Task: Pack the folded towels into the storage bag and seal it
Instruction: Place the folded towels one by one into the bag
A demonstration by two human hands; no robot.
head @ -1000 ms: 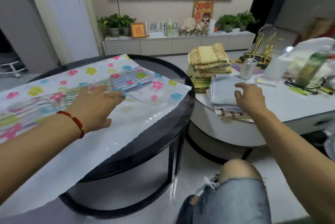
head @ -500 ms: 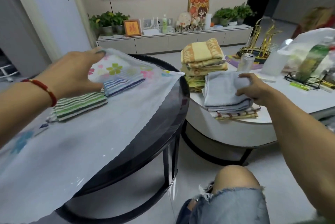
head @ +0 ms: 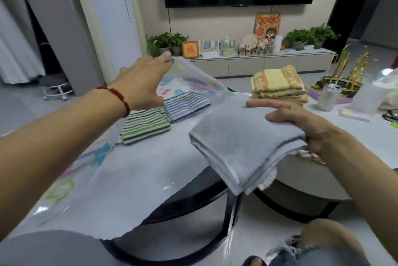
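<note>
1. Our left hand (head: 143, 84) pinches the top sheet of the storage bag (head: 120, 181) and lifts it, holding the mouth open over the dark round bench (head: 189, 203).
2. Inside the bag lie a green striped towel (head: 145, 129) and, just beside it, a blue striped towel (head: 186, 106).
3. Our right hand (head: 301, 127) is clamped on a folded grey towel (head: 243, 149), carried in the air at the bag's mouth.
4. We judge the loading step under way; next, slide the grey towel in flat beside the others.
5. A yellow towel stack (head: 279, 83) waits on the white bench (head: 355, 134); sealing is not yet due.
</note>
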